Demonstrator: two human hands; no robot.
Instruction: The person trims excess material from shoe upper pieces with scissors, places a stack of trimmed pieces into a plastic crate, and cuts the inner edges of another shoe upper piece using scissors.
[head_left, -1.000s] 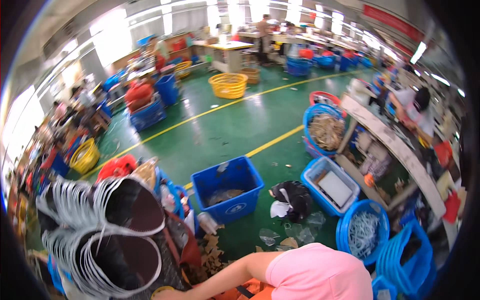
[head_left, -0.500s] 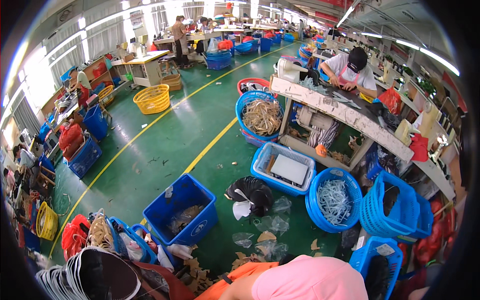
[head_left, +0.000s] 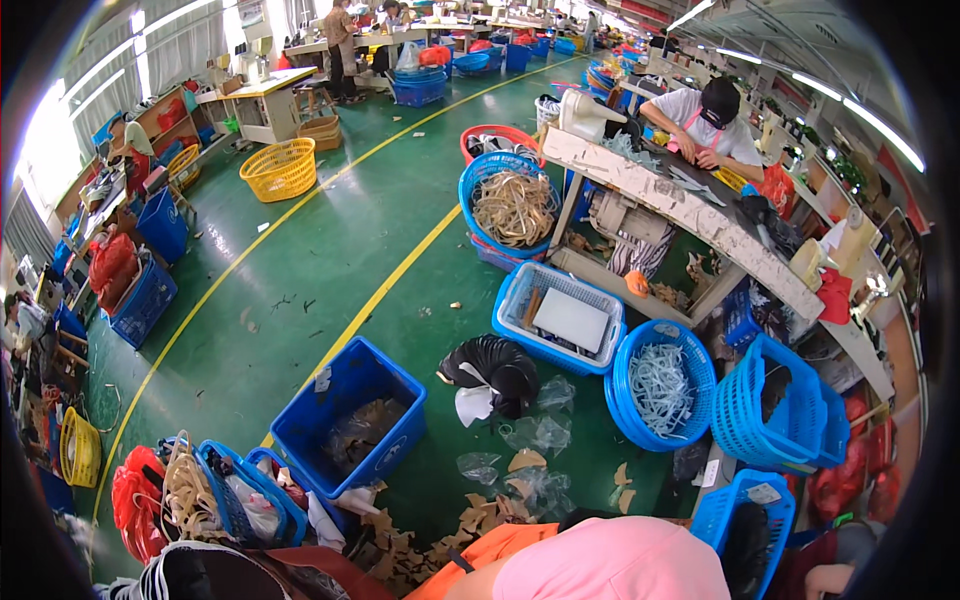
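Neither my left hand nor my right hand shows. A pink sleeve (head_left: 615, 565) with a bit of bare arm and orange cloth (head_left: 490, 555) fills the lower middle; whose it is, I cannot tell. Left of it, a stack of dark pieces with white edges (head_left: 200, 575) is cut off by the lower rim, beside dark red-brown material (head_left: 315, 565). Tan scraps (head_left: 400, 550) lie on the floor just beyond. Some bare skin (head_left: 830, 580) shows at the lower right, its owner unclear.
A deep blue bin (head_left: 400, 440) stands ahead on the green floor, near a black bundle (head_left: 510, 375). Blue baskets (head_left: 625, 400) line the right side. Behind them, a person in a black cap (head_left: 720, 100) works at a worn bench (head_left: 690, 225). A yellow basket (head_left: 278, 170) sits farther left.
My view has shifted slightly, so the floor things sit higher and more to the left. The white-edged stack has dropped mostly out of view. Bare skin now shows more at the lower right.
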